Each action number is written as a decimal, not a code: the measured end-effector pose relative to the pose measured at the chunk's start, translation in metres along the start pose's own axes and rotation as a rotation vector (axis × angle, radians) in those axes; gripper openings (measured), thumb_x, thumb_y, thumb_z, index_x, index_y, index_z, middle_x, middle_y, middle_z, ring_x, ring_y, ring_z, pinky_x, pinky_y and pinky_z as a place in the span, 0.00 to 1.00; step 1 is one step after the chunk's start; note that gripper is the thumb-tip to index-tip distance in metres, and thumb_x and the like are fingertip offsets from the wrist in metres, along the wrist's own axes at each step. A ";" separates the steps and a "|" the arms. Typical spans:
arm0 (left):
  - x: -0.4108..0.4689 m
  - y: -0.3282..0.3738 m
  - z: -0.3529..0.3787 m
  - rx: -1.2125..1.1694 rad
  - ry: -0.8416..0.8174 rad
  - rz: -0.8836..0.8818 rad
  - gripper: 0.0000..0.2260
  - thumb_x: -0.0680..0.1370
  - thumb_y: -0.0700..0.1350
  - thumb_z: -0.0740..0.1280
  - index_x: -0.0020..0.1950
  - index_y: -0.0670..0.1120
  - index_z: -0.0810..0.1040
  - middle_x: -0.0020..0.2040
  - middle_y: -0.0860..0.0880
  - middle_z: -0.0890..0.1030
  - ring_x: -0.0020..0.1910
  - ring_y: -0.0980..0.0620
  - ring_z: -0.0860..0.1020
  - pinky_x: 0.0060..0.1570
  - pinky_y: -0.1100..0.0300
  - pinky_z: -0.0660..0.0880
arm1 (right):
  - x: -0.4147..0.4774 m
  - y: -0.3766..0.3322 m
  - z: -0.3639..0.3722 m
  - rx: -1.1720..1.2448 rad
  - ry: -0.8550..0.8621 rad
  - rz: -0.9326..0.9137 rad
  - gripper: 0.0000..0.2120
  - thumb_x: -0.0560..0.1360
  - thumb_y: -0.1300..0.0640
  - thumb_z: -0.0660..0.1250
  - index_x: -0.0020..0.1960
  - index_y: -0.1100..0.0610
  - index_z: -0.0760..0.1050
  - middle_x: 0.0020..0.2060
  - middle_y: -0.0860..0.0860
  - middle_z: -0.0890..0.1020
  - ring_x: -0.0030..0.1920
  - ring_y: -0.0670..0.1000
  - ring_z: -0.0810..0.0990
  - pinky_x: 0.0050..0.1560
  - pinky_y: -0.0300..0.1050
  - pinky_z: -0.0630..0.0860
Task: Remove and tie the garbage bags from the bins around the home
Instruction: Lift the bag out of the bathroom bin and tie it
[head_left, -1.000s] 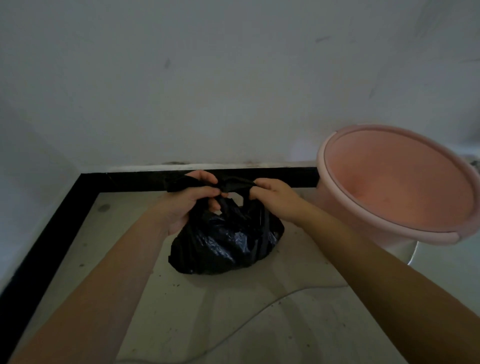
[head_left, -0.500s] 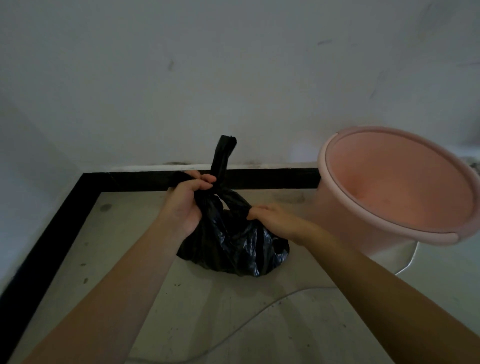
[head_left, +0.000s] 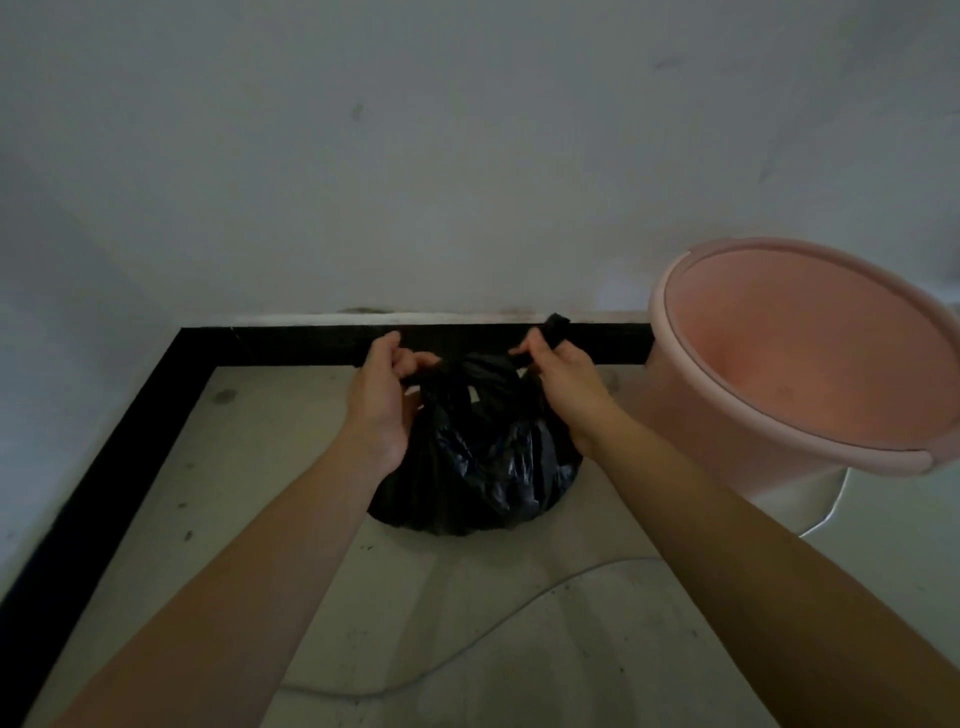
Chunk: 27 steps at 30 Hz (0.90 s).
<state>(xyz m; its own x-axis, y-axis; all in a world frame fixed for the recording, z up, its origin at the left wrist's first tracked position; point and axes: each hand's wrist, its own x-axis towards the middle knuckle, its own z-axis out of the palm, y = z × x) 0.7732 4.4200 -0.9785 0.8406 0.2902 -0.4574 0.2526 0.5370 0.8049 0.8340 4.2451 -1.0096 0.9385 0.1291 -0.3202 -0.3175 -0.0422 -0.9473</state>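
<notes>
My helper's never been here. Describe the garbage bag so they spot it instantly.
Find the pink bin by the wall. Left of it, on the floor, sits the garbage bag: black, glossy, crumpled, ends gripped by left hand and right hand.

The garbage bag (head_left: 478, 457) sat on the floor (head_left: 249, 519) before the wall (head_left: 467, 182), the bin (head_left: 800, 374) just right of it.

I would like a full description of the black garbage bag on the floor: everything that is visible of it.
The black garbage bag is thin, glossy, crinkled plastic, rounded and bulging; its contents cannot be seen. It rests on the pale floor near the black skirting, beside the pink bin. Its top is gathered into two strips drawn apart: the left hand grips one, the right hand grips the other, whose end sticks up above the fist.
</notes>
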 end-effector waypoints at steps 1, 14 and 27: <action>0.004 -0.005 -0.012 0.079 0.142 0.035 0.19 0.84 0.50 0.58 0.33 0.47 0.66 0.37 0.47 0.78 0.38 0.49 0.76 0.43 0.55 0.73 | 0.006 0.013 -0.012 -0.119 0.083 0.012 0.18 0.82 0.42 0.58 0.50 0.55 0.78 0.50 0.58 0.82 0.51 0.58 0.81 0.60 0.58 0.76; 0.026 -0.020 -0.085 0.034 0.241 -0.095 0.27 0.77 0.67 0.63 0.55 0.43 0.76 0.47 0.43 0.79 0.41 0.48 0.78 0.43 0.54 0.77 | 0.004 0.066 -0.045 0.140 0.015 0.235 0.22 0.78 0.34 0.58 0.58 0.51 0.74 0.51 0.49 0.81 0.52 0.47 0.80 0.57 0.45 0.74; 0.025 -0.037 -0.020 0.603 0.252 0.571 0.13 0.83 0.54 0.62 0.57 0.49 0.82 0.49 0.53 0.84 0.49 0.61 0.81 0.52 0.67 0.74 | 0.000 0.062 0.018 -0.340 0.106 -0.343 0.18 0.84 0.43 0.53 0.56 0.50 0.79 0.51 0.47 0.81 0.55 0.47 0.79 0.59 0.47 0.74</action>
<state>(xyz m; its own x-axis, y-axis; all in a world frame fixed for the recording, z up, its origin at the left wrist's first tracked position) 0.7753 4.4235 -1.0278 0.8028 0.5926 0.0653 0.0951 -0.2355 0.9672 0.8116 4.2607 -1.0688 0.9955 0.0910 0.0282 0.0575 -0.3380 -0.9394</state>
